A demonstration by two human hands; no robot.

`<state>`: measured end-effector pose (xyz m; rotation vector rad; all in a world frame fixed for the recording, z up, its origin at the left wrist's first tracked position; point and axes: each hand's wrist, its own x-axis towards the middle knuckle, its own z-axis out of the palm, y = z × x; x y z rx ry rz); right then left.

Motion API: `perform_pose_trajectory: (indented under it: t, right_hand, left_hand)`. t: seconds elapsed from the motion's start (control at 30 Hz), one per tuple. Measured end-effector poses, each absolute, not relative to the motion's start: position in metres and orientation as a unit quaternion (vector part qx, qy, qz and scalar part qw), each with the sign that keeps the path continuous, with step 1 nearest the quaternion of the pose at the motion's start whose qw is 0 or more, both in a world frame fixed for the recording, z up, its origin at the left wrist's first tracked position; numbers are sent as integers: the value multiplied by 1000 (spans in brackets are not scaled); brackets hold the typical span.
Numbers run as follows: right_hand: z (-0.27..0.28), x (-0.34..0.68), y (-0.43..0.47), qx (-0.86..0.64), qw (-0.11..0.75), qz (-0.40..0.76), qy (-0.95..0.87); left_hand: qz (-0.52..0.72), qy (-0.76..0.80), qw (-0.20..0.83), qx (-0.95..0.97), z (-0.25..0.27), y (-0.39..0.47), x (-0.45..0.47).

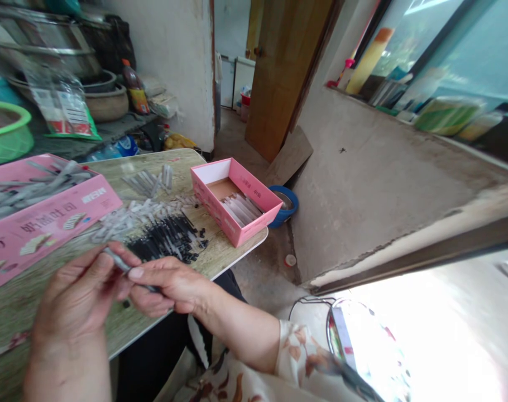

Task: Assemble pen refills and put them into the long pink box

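Note:
A slim grey pen-like tube (116,260) with a darker lower end lies between my two hands, above the near edge of the table. My left hand (80,293) pinches its upper part with thumb and fingers. The lower part is gripped by my right hand (168,283), its thumb pressed along the tube. Just beyond my hands lies a pile of thin black pen-like sticks (162,237). Small whitish translucent pieces (130,218) are scattered behind that pile. Several grey translucent tubes (143,183) rest farther back on the table.
A long pink box (65,218) full of grey tubes stands at the left of the wood-patterned table (36,324). An open pink box (212,205) with pale tubes sits at the right corner. Beyond it on the floor is a blue basin (293,209).

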<state>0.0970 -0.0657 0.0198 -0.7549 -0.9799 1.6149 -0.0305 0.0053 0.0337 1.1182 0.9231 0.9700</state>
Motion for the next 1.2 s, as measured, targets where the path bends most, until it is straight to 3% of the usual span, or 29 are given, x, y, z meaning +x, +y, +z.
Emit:
perform_pose_trajectory:
  t: [0.07,0.17,0.23,0.3,0.4,0.47,0.57,0.7,0.77,0.87,1.0,1.07,1.13,1.2]
  right_hand:
    - [15,92,-65,-394,534,578,-475]
    - [12,86,-64,-580,494,337,-553]
    - [14,85,-64,-625,475,284,-551]
    - [17,86,-65,-572,502,386,-521]
    - [20,89,-67,-365,497,647,-449]
    - [20,88,-67,-274,482,728,-403]
    - [16,83,-65,-355,514,654,-427]
    - [7,77,-57,-573,472,320,-588]
    - [3,75,-51,-622,439,232,-605]
    - [2,73,-46,-599,455,304,-584]
    - [9,73,-48,-436,455,595,-498]
    - [13,75,-50,-368,462,684,-427]
    - [13,77,-50,-381,481,657,-438]
    - [9,78,-49,-451,489,526,-530]
  left_hand:
    - [446,355,655,496,29,7,-28]
    - [507,350,611,496,23,7,-22]
    - [532,360,591,488,20,6,-21]
    - [518,361,621,464,19,4,-23]
    - [470,343,692,428,18,2,-30]
    - [459,327,713,417,18,1,-34]
    - [482,322,707,405,18,0,-35]
    - [546,365,637,403,13,-2,-30]
    - [575,391,600,395,10,-2,-26]
    - [585,394,605,369,9,0,-26]
    - [528,337,693,356,14,3,-33]
    - [518,312,710,361,16,1,-35]
    - [529,309,702,364,16,-1,-32]
    - [550,326,680,359,16,-1,-29]
